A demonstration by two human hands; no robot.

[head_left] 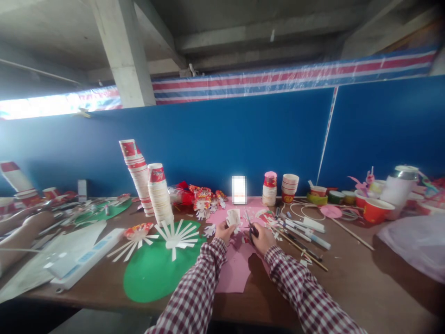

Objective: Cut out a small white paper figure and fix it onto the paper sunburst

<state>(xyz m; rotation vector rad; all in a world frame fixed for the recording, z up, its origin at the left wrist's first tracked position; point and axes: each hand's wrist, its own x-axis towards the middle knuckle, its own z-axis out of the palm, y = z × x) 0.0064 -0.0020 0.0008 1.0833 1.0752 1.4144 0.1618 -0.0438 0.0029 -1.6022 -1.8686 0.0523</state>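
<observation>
My left hand (224,231) is closed on a small white paper cutout (233,217), held up over the pink paper (234,273). Dark-handled scissors (253,229) sit in the closed fingers of my right hand (264,239), their blades pointing up and away, just right of the cutout. Whether the blades touch the paper I cannot tell. Left of my hands, a white paper cup cut into fanned strips (176,240) lies on a green paper sheet (146,276). A similar cut cup with a red pattern (138,233) rests beside it.
Tall stacks of paper cups (160,197) stand at left, with shorter stacks (269,190) behind my right hand. Marker pens (302,230) and a wooden stick (309,255) lie to the right. A power strip (86,260) and another person's arm (26,232) are at far left.
</observation>
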